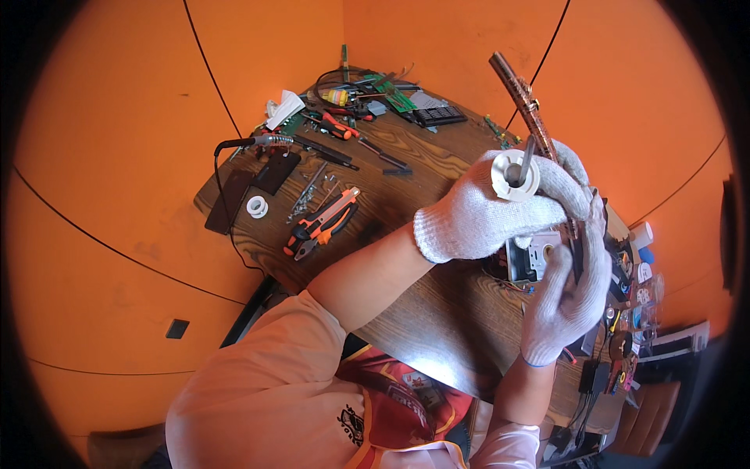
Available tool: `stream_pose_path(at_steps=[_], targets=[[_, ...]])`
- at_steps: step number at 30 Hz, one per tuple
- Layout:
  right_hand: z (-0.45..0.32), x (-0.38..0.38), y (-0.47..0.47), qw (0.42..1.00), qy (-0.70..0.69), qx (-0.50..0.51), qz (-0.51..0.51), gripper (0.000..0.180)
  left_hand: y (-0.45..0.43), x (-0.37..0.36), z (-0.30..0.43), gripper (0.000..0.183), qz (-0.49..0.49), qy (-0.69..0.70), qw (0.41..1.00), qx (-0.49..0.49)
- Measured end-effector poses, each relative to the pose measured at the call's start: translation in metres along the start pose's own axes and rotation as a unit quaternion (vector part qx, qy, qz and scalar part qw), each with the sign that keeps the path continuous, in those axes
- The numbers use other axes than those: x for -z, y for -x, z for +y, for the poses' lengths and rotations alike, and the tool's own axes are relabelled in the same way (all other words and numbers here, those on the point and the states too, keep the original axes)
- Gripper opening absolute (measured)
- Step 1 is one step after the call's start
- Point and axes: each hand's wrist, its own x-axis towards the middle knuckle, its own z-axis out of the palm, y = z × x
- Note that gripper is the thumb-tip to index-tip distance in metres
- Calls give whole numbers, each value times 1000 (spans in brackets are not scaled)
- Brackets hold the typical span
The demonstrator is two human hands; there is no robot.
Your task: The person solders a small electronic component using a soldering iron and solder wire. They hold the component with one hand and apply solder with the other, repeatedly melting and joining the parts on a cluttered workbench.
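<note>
My left hand [486, 199], in a white knit glove, is raised over the right part of the table. Its fingers close around a long, narrow brown board [521, 97], seen nearly edge-on and tilted, with small parts along it. A round white plastic piece [500, 176] with a hollow centre rests against the back of the same hand, and a grey rod [529, 153] stands at its opening. My right hand [571, 299], gloved too, reaches up to the board's lower end, its thumb apart. Whether it grips the board is hidden. Below the hands lies an opened metal-cased device [536, 255].
On the wooden table [375, 217] lie a utility knife [334, 211], pliers [328, 234], a white spool [256, 206] and several screws [302, 202]. A corded soldering iron [252, 142] sits at the left edge. Circuit boards [395, 97] clutter the back; cables and jars [647, 287] line the right.
</note>
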Motion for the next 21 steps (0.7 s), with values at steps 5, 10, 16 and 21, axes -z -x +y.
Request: stream_pose_path(at_steps=[5,10,16,21], targets=[[3,10,0,735,-516,-413,-150,46,1,0,4,24,14,-29,999,30],[5,4,2,996,-49,-77,15,31,1,-1,4,24,9,-77,997,23],[-2,6,3,762,-499,-394,-125,67,0,1,3,24,11,-85,996,-3],[-1,2,2,965,-149,-205,-68,30,0,2,3,23,-6,-84,996,-8]])
